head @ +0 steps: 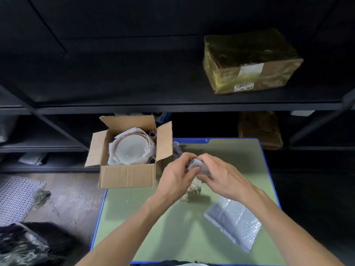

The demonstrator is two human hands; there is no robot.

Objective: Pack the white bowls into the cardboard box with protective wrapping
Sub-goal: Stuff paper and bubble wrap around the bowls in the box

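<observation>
Directly over the middle of the bench (pixel 153 227) we hold a small pale wrapped bundle (pixel 197 166) between our left hand (pixel 177 169) and right hand (pixel 217 175). Both grips are curled round it, fingers meeting on top; what is inside we cannot tell. A wad of crumpled paper (pixel 194 189) lies on the green surface just under our hands, and a sheet of bubble wrap (pixel 233 221) lies flat nearer us on the right, apart from both arms.

The cardboard box (pixel 126 177) stands at the bench's far left corner with all its flaps open. A white bowl (pixel 132 150) with a brownish rim sits inside it, mouth up, nested in white paper (pixel 113 152). The box's right flap stands up between the bowl and our left hand.

Beyond the bench runs a black shelf rack (pixel 172 104). A taped parcel (pixel 249 62) with a label sits on its upper shelf, and another brown parcel (pixel 259 131) on the shelf below. On the floor to the left lie a white mesh mat (pixel 15 196) and a dark bag (pixel 28 244).
</observation>
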